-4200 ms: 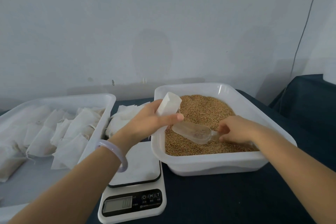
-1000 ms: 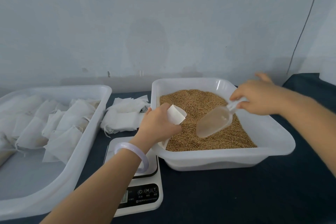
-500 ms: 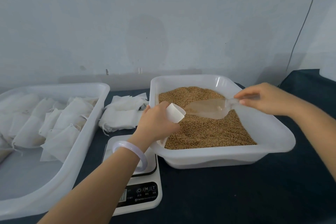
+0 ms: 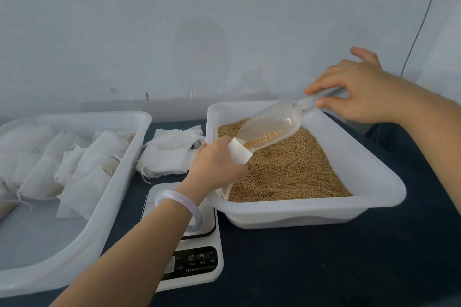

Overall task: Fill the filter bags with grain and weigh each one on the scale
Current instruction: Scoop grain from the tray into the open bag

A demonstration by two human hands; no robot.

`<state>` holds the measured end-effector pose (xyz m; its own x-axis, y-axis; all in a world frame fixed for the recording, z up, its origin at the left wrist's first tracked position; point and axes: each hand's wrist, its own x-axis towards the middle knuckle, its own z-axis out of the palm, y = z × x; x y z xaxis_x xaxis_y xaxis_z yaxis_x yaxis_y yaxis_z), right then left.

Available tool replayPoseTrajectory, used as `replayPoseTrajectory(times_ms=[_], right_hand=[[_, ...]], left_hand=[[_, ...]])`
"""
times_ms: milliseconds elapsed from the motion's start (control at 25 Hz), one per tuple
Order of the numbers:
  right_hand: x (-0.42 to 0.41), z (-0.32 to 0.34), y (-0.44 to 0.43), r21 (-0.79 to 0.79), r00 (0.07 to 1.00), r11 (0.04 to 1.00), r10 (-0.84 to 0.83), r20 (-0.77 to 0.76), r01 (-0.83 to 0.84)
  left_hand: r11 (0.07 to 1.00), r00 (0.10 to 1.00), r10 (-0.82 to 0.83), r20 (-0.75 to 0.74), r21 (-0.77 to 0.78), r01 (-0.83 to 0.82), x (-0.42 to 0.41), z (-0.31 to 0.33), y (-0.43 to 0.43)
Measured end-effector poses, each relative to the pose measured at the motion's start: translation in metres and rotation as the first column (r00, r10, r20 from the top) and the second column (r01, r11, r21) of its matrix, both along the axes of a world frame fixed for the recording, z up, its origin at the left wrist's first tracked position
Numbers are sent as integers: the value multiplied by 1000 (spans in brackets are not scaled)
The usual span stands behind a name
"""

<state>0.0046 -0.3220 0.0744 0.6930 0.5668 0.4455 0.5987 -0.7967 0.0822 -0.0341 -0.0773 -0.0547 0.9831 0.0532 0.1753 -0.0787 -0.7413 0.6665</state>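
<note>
Pouring has begun: the filter bag (image 4: 239, 153), gripped open-mouthed by the left hand (image 4: 215, 167) above the tub's (image 4: 311, 209) left side, meets the scoop (image 4: 270, 127). The scoop was level half a second ago and now tilts down, grain (image 4: 264, 137) sliding out. The right hand (image 4: 359, 92) pinches its handle over the tub's far side. Weighing on the scale (image 4: 194, 264), left of the tub, likely follows.

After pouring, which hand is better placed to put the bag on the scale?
Left hand: it grips the filter bag, and the scale lies just below its wrist. The right hand holds the scoop.
</note>
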Motion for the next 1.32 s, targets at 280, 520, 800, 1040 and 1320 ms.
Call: replayPoseTrajectory(times_ms=[280, 520, 800, 1040, 1320], right_hand=[[-10, 6, 11, -83, 973, 993, 101, 206, -86], [4, 2, 2, -61, 991, 997, -40, 125, 48], [23, -84, 8, -289, 952, 946, -213, -221, 145], [27, -97, -13, -63, 884, 969, -245, -399, 240], [13, -42, -30, 307, 894, 938, -5, -447, 159]], left_hand=[[999, 1000, 15, -5, -37, -15, 2, -2, 1], [998, 1000, 20, -8, -67, -21, 3, -3, 2], [999, 1000, 13, 13, -32, -13, 2, -3, 1], [999, 1000, 6, 11, -38, -5, 1, -2, 1], [1000, 1000, 6, 7, -23, -6, 1, -2, 0]])
